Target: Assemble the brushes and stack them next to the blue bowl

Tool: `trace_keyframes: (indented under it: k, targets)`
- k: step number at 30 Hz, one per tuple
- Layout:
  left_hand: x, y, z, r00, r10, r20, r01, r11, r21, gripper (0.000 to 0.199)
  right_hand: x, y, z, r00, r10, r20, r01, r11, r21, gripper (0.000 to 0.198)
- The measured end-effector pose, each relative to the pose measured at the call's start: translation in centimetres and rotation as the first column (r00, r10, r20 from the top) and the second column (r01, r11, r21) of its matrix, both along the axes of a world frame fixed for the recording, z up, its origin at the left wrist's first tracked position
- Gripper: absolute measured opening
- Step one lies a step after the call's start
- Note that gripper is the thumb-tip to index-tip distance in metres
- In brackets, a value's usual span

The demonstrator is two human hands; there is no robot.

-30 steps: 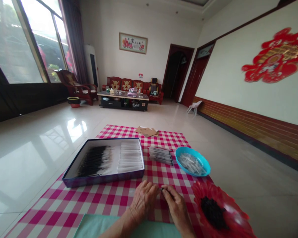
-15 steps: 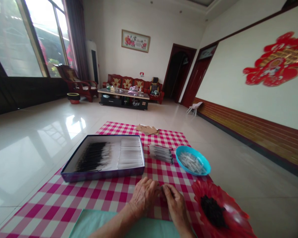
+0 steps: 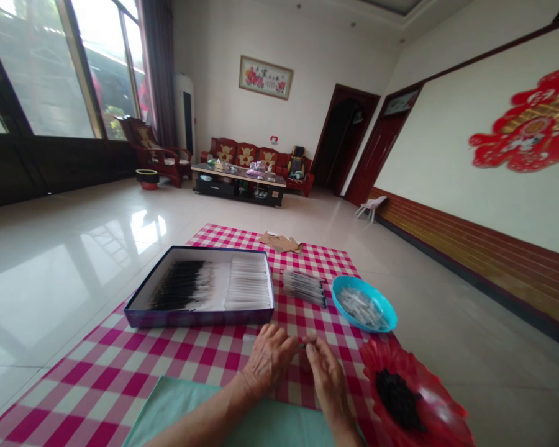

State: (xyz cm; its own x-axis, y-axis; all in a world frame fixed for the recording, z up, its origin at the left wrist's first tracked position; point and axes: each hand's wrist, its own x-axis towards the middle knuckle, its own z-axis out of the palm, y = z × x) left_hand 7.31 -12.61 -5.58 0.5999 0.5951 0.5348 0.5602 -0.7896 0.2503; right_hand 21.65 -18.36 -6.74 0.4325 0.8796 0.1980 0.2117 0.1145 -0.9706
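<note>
Over the checked cloth, my left hand [image 3: 269,361] is closed around a slim translucent tube [image 3: 248,338], like a pen barrel, whose pale end sticks out on the left. Most of the tube is hidden by the fingers. My right hand [image 3: 327,375] meets it fingertip to fingertip, pinching a small dark piece [image 3: 302,346] at the tube's other end. Beyond the left hand lies a shallow dark-blue box [image 3: 198,318] with rows of black-ended sticks [image 3: 179,285] and white tubes [image 3: 248,284]. A row of slim pen-like sticks [image 3: 304,287] lies to the box's right.
A blue bowl [image 3: 391,316] holds short clear pieces. Nearer, a red petal-edged bowl [image 3: 440,403] holds small black parts. A pale green cloth [image 3: 177,406] lies under my forearms. Cardboard pieces [image 3: 282,242] rest at the table's far end.
The view has turned slightly left, so the scene sits further right. The tube's pale end now shows left of my left hand. Both hands remain together, fingers closed.
</note>
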Motion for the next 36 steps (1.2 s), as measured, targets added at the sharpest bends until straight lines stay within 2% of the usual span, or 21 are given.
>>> trace_keyframes:
  k: [3,6,10,14,16,18,20,23,25,36]
  targets:
    - [0.0,0.0,-0.1,1.0,-0.008,-0.005,0.008,1.0,-0.002,0.019,0.0,0.0,-0.1,0.994,-0.05,0.102,0.058,0.996,-0.074,0.036]
    - [-0.1,0.0,-0.3,1.0,-0.015,-0.01,0.015,1.0,0.002,0.019,0.1,-0.1,-0.3,0.994,-0.018,0.104,0.026,0.997,-0.075,0.037]
    - [0.0,0.0,-0.4,1.0,-0.018,-0.014,0.018,1.0,0.015,0.021,0.3,-0.1,-0.7,0.996,-0.006,0.087,0.008,1.0,-0.021,0.033]
    - [0.1,0.1,-0.6,1.0,-0.013,-0.023,0.014,1.0,0.019,0.02,0.2,0.1,-1.0,0.996,-0.001,0.086,-0.007,0.996,0.085,0.024]
    - [0.0,0.1,-0.7,1.0,-0.008,-0.021,0.008,1.0,0.018,0.019,0.1,0.2,-1.1,0.999,0.022,0.049,-0.027,0.994,0.105,0.028]
    - [0.0,0.0,-0.7,1.0,-0.007,-0.017,0.008,1.0,0.018,0.019,-0.1,0.2,-0.9,0.999,0.036,0.007,-0.036,0.995,0.094,0.036]
    - [0.0,0.0,-0.7,1.0,-0.003,-0.015,0.004,1.0,0.017,0.019,-0.2,0.1,-0.6,1.0,-0.011,0.003,0.01,0.999,0.054,0.04]
    - [0.0,-0.1,-0.7,1.0,0.007,-0.015,-0.007,1.0,0.016,0.018,-0.2,0.1,-0.2,0.989,-0.094,0.112,0.098,0.995,-0.028,0.037]
    - [0.0,0.0,-0.8,1.0,0.004,-0.016,-0.004,1.0,0.018,0.018,-0.2,0.0,-0.1,0.978,-0.09,0.187,0.102,0.993,-0.052,0.038]
    - [0.3,-0.2,-0.9,1.0,0.0,-0.026,0.0,1.0,0.024,0.02,-0.1,-0.2,-0.3,0.991,-0.019,0.131,0.015,0.999,0.033,0.028]
